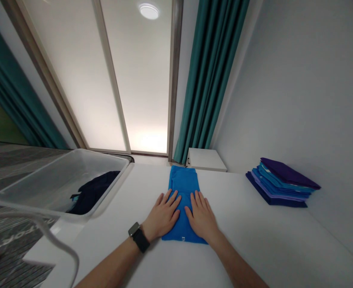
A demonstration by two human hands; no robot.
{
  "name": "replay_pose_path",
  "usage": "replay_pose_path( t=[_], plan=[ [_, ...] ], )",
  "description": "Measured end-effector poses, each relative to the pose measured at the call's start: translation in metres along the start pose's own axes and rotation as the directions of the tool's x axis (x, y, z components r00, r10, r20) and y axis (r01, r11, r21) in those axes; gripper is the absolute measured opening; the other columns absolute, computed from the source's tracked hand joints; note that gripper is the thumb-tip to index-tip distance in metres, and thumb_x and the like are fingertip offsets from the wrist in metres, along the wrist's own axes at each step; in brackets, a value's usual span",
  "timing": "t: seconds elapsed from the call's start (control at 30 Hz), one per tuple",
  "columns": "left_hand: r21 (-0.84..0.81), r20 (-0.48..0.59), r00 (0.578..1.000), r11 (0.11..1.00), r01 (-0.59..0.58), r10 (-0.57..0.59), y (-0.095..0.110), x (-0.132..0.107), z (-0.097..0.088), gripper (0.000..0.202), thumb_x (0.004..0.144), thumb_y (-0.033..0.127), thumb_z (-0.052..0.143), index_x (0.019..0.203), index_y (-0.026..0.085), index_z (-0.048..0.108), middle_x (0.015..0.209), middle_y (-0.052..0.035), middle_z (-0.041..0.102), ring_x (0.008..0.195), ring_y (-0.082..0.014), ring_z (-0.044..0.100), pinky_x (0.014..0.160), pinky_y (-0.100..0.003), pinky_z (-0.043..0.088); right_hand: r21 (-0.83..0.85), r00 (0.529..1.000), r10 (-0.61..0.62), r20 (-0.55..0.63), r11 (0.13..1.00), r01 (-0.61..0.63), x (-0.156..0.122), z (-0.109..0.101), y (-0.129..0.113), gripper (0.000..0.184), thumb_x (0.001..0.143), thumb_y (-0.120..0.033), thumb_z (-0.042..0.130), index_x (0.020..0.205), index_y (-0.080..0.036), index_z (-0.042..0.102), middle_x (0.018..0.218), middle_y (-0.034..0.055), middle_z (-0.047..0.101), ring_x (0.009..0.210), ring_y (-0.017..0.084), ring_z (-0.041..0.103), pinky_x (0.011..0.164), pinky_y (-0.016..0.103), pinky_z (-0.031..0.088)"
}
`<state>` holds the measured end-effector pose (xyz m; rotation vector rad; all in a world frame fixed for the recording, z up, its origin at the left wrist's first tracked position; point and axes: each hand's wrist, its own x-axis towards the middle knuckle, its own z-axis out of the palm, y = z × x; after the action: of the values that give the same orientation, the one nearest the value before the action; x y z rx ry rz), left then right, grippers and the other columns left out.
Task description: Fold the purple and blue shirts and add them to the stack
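A blue piece of clothing (184, 180), folded into a long narrow strip, lies flat on the white table (128, 264). Small white lettering shows at its near edge. My left hand (163, 215) rests flat on the left side of the cloth with fingers stretched out. On the right side, my right hand (201, 216) lies palm down, its fingers pointing away from me. Both hands press on the fabric without gripping it. A dark smartwatch (139, 237) is on my left wrist.
At the right by the wall stands a stack of folded clothes (280, 182) in purple and blues. To the left, a translucent plastic bin (44, 188) holds dark clothing (97, 190). A white cabinet (206, 159) sits behind the table. A grey curved bar (55, 240) crosses the lower left.
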<state>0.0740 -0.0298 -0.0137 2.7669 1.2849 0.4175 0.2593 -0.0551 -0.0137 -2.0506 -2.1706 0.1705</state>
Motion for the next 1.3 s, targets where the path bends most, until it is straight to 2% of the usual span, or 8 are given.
replay_pose_path(
  t=[0.17,0.4,0.53,0.67,0.83,0.97,1.13,1.3],
  plan=[
    [-0.076,-0.029,0.996,0.994,0.081,-0.084,-0.009,0.009,-0.006,0.050,0.100,0.045,0.031,0.144,0.023,0.042,0.150,-0.0078,0.041,0.140,-0.0241,0.034,0.113,-0.048,0.028,-0.002,1.000,0.001,0.005,1.000,-0.001,0.000,0.000,0.000,0.066,0.098,-0.047,0.028,0.150,-0.007,0.027,0.158,0.0138,0.018,0.146,0.027,0.013,0.118,0.045,0.012],
    [-0.365,-0.100,0.965,0.911,0.192,-0.244,-0.048,0.047,-0.011,0.041,0.097,0.034,0.035,0.128,0.019,0.057,0.124,-0.0090,0.063,0.115,-0.0225,0.055,0.102,-0.039,0.042,0.017,1.000,0.010,0.026,1.000,-0.010,0.000,-0.005,-0.002,0.066,0.097,-0.047,0.028,0.150,-0.007,0.028,0.157,0.0140,0.019,0.146,0.027,0.014,0.118,0.045,0.012],
    [-0.460,0.010,0.935,0.829,0.318,-0.353,-0.063,0.076,-0.014,0.041,0.097,0.030,0.031,0.125,0.018,0.058,0.113,-0.0068,0.069,0.106,-0.0193,0.061,0.094,-0.031,0.046,0.027,1.000,0.012,0.023,1.000,-0.012,0.000,-0.006,-0.002,0.066,0.097,-0.047,0.029,0.150,-0.008,0.028,0.157,0.0134,0.019,0.146,0.028,0.014,0.118,0.046,0.012],
    [-0.406,0.086,0.920,0.830,0.382,-0.381,-0.069,0.101,-0.014,0.039,0.095,0.031,0.034,0.121,0.018,0.059,0.094,-0.0057,0.072,0.089,-0.0196,0.067,0.082,-0.030,0.050,0.026,0.999,0.015,0.036,1.000,-0.016,0.000,-0.009,-0.003,0.066,0.097,-0.048,0.028,0.150,-0.009,0.029,0.157,0.0123,0.020,0.146,0.028,0.015,0.118,0.046,0.014],
    [-0.286,0.084,0.909,0.864,0.414,-0.408,-0.066,0.119,-0.009,0.028,0.085,0.032,0.054,0.109,0.022,0.064,0.088,-0.0033,0.072,0.092,-0.0249,0.065,0.092,-0.039,0.043,0.029,0.999,0.012,0.032,0.999,-0.013,0.000,-0.011,-0.003,0.065,0.097,-0.048,0.029,0.149,-0.009,0.030,0.157,0.0122,0.021,0.146,0.027,0.016,0.118,0.045,0.014],
    [-0.266,0.049,0.915,0.878,0.399,-0.401,-0.064,0.119,-0.005,0.022,0.084,0.021,0.052,0.099,0.024,0.068,0.095,-0.0020,0.072,0.094,-0.0219,0.065,0.091,-0.035,0.042,0.035,1.000,0.011,0.019,0.999,-0.012,0.000,-0.009,-0.002,0.065,0.097,-0.048,0.028,0.150,-0.010,0.030,0.157,0.0118,0.021,0.146,0.027,0.016,0.118,0.046,0.015],
    [-0.251,-0.005,0.912,0.883,0.397,-0.411,-0.063,0.110,-0.001,0.023,0.086,0.019,0.048,0.097,0.023,0.069,0.104,-0.0030,0.070,0.098,-0.0207,0.063,0.088,-0.032,0.043,0.037,1.000,0.009,0.021,0.999,-0.010,0.000,-0.009,-0.002,0.065,0.097,-0.048,0.028,0.150,-0.010,0.030,0.157,0.0117,0.021,0.146,0.028,0.016,0.118,0.046,0.015],
    [-0.213,0.004,0.897,0.876,0.432,-0.442,-0.071,0.117,-0.003,0.027,0.089,0.021,0.045,0.108,0.023,0.064,0.097,-0.0027,0.071,0.094,-0.0205,0.065,0.085,-0.033,0.043,0.036,1.000,0.011,0.014,0.999,-0.012,-0.001,-0.011,-0.004,0.064,0.097,-0.047,0.029,0.149,-0.010,0.031,0.157,0.0119,0.022,0.146,0.027,0.016,0.118,0.046,0.014]
  ],
)
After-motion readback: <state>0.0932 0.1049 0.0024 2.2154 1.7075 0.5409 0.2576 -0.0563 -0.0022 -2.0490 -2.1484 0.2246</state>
